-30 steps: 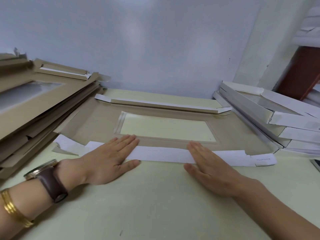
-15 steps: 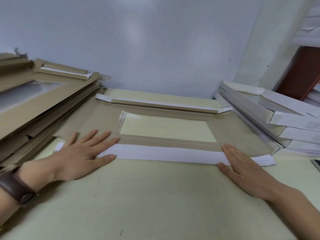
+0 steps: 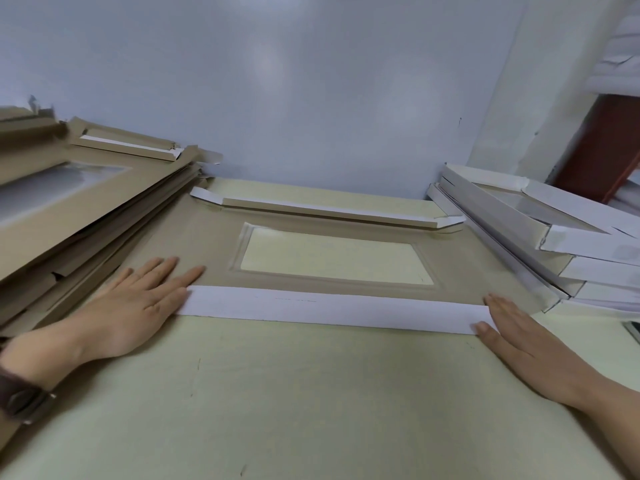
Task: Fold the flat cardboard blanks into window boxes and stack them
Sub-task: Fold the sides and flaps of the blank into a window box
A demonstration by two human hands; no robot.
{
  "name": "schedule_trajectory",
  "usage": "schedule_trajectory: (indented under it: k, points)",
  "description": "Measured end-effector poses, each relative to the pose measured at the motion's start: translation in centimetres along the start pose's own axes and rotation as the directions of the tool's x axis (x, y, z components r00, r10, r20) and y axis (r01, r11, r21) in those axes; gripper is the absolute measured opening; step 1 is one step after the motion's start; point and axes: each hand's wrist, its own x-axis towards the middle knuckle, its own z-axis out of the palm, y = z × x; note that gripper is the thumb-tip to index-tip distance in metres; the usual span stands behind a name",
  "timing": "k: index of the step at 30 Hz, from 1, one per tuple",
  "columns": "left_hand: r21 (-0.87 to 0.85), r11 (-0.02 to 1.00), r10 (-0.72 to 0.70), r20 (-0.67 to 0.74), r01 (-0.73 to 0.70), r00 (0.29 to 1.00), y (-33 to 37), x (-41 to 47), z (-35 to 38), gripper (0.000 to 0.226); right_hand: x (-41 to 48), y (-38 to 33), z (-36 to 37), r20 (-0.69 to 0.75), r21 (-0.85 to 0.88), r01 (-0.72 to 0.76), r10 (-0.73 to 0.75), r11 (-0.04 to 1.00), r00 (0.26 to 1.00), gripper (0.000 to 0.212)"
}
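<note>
Here the folded white flap (image 3: 332, 308) lies between the flat, unclenched left hand (image 3: 135, 306) and right hand (image 3: 519, 336).

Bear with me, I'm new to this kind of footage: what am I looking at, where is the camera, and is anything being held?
There is no machine here. These are a person's two bare hands, filmed by one wide-angle camera worn on the head, looking forward and down. On the pale table lies a flat brown cardboard blank with a rectangular window in its middle. Its near edge is folded over as a white flap. The left hand and right hand lie flat with straight fingers at the flap's two ends, pressing down; nothing is gripped. To the left is a pile of unfolded blanks; to the right is a stack of finished white boxes. A watch sits on the left wrist.
</note>
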Motion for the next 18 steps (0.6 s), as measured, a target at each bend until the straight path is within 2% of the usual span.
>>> schedule_trajectory:
  k: [3, 7, 10, 13, 15, 18]
  points:
    - [0.016, 1.000, -0.018, -0.017, 0.018, 1.000, -0.3, 0.3, 0.3, 0.045, 0.1, 0.1, 0.2, -0.020, -0.001, 0.013, -0.013, 1.000, 1.000, 0.088]
    - [-0.013, 0.999, -0.031, -0.084, 0.030, 0.996, -0.4, 0.5, 0.3, 0.051, 0.1, 0.1, 0.1, -0.054, -0.014, 0.035, -0.036, 0.999, 0.998, 0.084]
    - [-0.008, 1.000, -0.005, -0.224, 0.003, 0.975, -0.2, 0.3, 0.5, 0.048, 0.0, -0.4, -0.2, -0.099, 0.010, 0.113, -0.112, 0.994, 0.989, 0.063]
    - [0.016, 1.000, 0.020, -0.329, -0.016, 0.944, 0.4, 0.2, 0.4, 0.040, -0.3, -0.8, -0.5, -0.134, 0.030, 0.125, -0.120, 0.992, 0.984, 0.046]
    - [0.026, 1.000, 0.018, -0.353, -0.009, 0.935, 0.6, 0.3, 0.3, 0.037, -0.3, -0.7, -0.5, -0.150, 0.059, 0.116, -0.106, 0.992, 0.983, 0.050]
    - [0.041, 0.999, 0.007, -0.373, 0.009, 0.928, 0.8, 0.3, 0.2, 0.037, -0.4, -0.6, -0.3, -0.148, 0.100, 0.116, -0.100, 0.988, 0.984, 0.069]
